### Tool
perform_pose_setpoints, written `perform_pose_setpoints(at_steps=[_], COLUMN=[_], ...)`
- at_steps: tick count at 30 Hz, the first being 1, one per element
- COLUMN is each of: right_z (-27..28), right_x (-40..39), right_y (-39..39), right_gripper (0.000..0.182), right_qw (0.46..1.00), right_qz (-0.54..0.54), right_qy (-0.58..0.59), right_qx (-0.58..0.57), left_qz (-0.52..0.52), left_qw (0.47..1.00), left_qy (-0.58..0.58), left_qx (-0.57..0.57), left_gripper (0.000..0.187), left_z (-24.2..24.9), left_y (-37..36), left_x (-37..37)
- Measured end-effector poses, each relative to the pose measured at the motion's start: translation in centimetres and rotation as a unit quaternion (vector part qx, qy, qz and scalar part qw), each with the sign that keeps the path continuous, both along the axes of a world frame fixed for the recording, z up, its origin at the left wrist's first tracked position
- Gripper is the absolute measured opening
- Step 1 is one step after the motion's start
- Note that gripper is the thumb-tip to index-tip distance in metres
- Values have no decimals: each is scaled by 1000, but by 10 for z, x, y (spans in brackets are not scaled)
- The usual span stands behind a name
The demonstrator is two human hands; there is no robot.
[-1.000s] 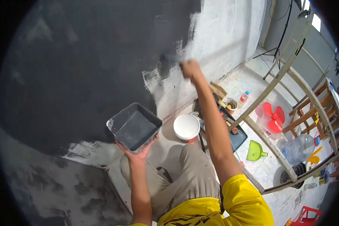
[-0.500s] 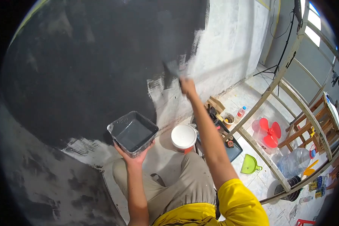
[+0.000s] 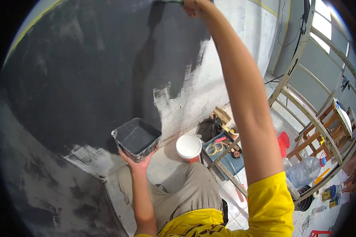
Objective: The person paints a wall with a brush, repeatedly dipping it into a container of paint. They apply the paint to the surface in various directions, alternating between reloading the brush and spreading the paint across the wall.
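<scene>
My left hand (image 3: 139, 161) supports a square black tray (image 3: 137, 138) from below, with dark grey paint inside. Up at the top edge of the view, my right hand (image 3: 195, 7) is closed around the handle of a tool (image 3: 168, 1), mostly cut off by the frame. The tool is against or close to the dark painted part of the wall (image 3: 87, 71). Ragged brush-like edges divide the dark paint from the white wall (image 3: 217, 67).
A white lidded bucket (image 3: 188, 146) stands near my knee. Beside it, a blue tray (image 3: 233, 162) holds tape rolls and tools. A metal frame (image 3: 300, 100), a wooden stool (image 3: 324, 126) and a large water bottle (image 3: 304, 172) are at the right.
My right hand has moved up along the wall with the tool, from the ragged paint edge to the top of the view. The black tray remains in my left hand.
</scene>
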State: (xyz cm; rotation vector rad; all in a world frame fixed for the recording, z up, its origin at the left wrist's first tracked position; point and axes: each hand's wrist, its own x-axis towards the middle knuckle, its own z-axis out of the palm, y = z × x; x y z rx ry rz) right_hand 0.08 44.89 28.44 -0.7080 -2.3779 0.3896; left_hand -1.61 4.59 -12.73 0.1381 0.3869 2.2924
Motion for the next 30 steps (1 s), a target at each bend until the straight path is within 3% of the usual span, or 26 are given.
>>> perform_pose_setpoints(at_steps=[2, 3, 6, 8, 9, 11, 12, 13, 14, 15, 16, 17, 18, 19, 20, 22, 23, 24, 25, 26, 28, 30], right_z=[52, 59, 23, -24, -56, -127, -176, -258, -319, -376, -424, -432, -440, -465, -492, -453, -401, -343, -320, -257, -217, -205], right_x=[-14, -57, -15, 11, -4, -1, -3, -20, -20, -14, -3, 17, 31, 33, 28, 27, 30, 30, 18, 32, 35, 54], right_y=[13, 92, 55, -16, 27, 9, 13, 56, 64, 70, 60, 29, 8, 27, 53, 72, 70, 54, 85, 50, 57, 49], right_gripper=[15, 17, 19, 20, 24, 43, 46, 47, 41, 18, 16, 15, 23, 24, 24, 30, 38, 43, 48, 45, 37, 38], right_qw=[995, 972, 988, 937, 980, 948, 944, 969, 957, 989, 981, 851, 809, 917, 975, 993, 989, 977, 992, 955, 911, 839], right_qz=[16, 135, 141, 74, 73, -4, -19, 65, 109, 104, 60, -3, -42, -11, 27, -10, -17, -97, -66, -101, -18, 152], right_qy=[51, 67, 67, 257, 171, 216, 201, 176, 154, 5, -20, 67, 98, 5, -89, -97, -142, 22, 60, 134, 299, 349], right_qx=[-80, -181, -17, -226, -74, -234, -259, -158, -221, -100, -181, -520, -578, -400, -203, -62, 31, -187, -88, -246, -282, -388], left_qz=[-1, 3, 12, 7, 5, 16, 22, 18, 28, 37, 46, 45, 41, 40, 41, 47, 46, 45, 43, 41, 41, 42], left_qw=[1000, 1000, 1000, 1000, 1000, 1000, 999, 1000, 1000, 999, 999, 999, 999, 999, 999, 999, 999, 999, 999, 999, 998, 999], left_qy=[-3, 4, 15, 20, 24, 23, 21, 9, 6, 5, 5, 2, -4, -14, -20, -20, -12, -2, 2, 6, 18, 1], left_qx=[4, -1, -8, 2, -4, 9, 14, 14, 9, 3, -4, -11, -3, 8, 18, 18, 16, 17, 20, 23, 35, 25], left_gripper=[81, 81, 81, 79, 79, 78, 77, 77, 77, 77, 78, 77, 77, 76, 76, 77, 77, 77, 77, 77, 77, 78], left_z=[5, 4, 6, 5, 7, 4, 0, -4, -3, 2, 7, 11, 9, 5, 2, -2, -2, -2, -4, -6, -11, -6], left_y=[2, 0, -3, -4, -5, -5, -7, -8, -7, -8, -8, -8, -7, -6, -6, -4, -3, 0, 0, 1, 5, 6], left_x=[1, 1, 5, 6, 7, 6, 5, 2, 4, 6, 8, 7, 7, 6, 4, 1, 0, -1, -3, -4, -10, -13])
